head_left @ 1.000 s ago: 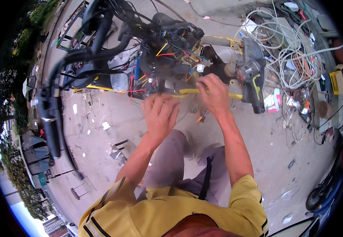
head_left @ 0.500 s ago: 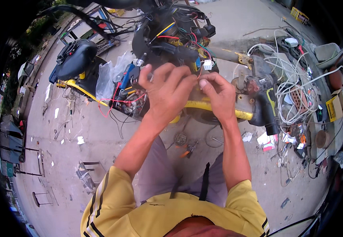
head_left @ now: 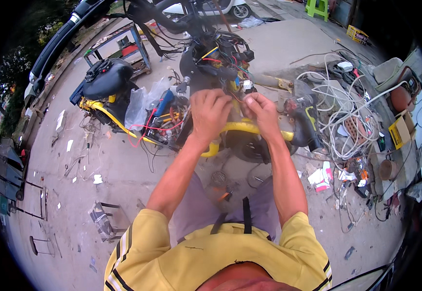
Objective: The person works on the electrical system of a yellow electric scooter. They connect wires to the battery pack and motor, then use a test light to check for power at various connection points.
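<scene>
My left hand (head_left: pixel 210 114) is closed, its fingers curled and their tips turned toward my right hand. A thin orange-brown wire (head_left: pixel 238 100) runs in the short gap between the hands. The thumb and forefinger of my right hand (head_left: pixel 261 112) pinch this wire; its end is too small to make out. Just above the right fingertips sits a white plug connector (head_left: pixel 247 85). Beyond the hands, a tangle of coloured wires (head_left: pixel 225 56) spills from the opened front of a yellow-framed electric scooter (head_left: pixel 242 127).
Left of my hands, an open compartment (head_left: pixel 169 119) holds wires and a blue-handled tool, beside a clear plastic bag (head_left: pixel 140 104). The black seat (head_left: pixel 106 80) is farther left. A coiled white cable (head_left: pixel 339 114) and a yellow box (head_left: pixel 401 130) lie right. Pliers (head_left: pixel 226 195) lie on the ground.
The view has shifted, showing more of the far ground and a white scooter. My left fingers, more spread before, are now drawn together. Both hands stay near the wire.
</scene>
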`<state>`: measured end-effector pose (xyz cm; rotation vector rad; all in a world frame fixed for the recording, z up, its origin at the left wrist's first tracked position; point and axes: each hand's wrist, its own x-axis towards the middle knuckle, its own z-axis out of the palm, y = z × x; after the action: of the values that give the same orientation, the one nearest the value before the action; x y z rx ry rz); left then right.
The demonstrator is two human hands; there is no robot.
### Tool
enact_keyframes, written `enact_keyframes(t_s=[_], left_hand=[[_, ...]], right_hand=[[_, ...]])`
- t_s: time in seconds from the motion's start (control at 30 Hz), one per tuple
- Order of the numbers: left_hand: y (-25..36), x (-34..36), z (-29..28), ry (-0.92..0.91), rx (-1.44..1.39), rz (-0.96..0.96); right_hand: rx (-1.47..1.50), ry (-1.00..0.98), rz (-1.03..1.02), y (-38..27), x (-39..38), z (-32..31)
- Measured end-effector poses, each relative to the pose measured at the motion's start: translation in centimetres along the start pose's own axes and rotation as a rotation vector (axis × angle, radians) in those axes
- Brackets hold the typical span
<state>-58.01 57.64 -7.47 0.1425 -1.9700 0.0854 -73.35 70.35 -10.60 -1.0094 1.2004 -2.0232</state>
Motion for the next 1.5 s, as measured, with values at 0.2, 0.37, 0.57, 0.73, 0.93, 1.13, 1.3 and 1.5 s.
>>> enact_keyframes(t_s=[0.2, 0.37, 0.57, 0.73, 0.93, 1.13, 1.3, 1.5], left_hand=[[0.8, 0.3, 0.9, 0.025, 0.026, -0.057], [1.1, 0.3, 1.4, 0.034, 0.025, -0.063], [0.8, 0.0, 2.1, 0.037, 0.022, -0.147], [1.3, -0.1, 2.6, 0.053, 0.002, -0.184], [1.1, 0.0, 2.3, 0.049, -0.021, -0.181], [1.2, 0.0, 2.3, 0.06, -0.008, -0.175], [1.4, 0.1, 1.8, 0.055, -0.012, -0.137], [1.2, -0.8, 0.0, -0.042, -0.035, -0.057]], right_hand=[[0.01, -0.04, -0.036, -0.2, -0.3, -0.1], [0.026, -0.04, -0.033, -0.2, 0.1, -0.4], [0.038, 0.035, -0.058, 0.3, 0.8, -0.2], [0.056, 0.088, -0.086, 0.6, 0.8, -0.5], [0.05, 0.112, -0.08, 0.2, 0.6, 0.1], [-0.082, 0.068, -0.082, 0.0, 0.0, 0.6], [-0.2, 0.023, -0.099, 0.0, 0.2, 0.9], [-0.553, 0.071, -0.341, -0.5, -0.1, 2.2]])
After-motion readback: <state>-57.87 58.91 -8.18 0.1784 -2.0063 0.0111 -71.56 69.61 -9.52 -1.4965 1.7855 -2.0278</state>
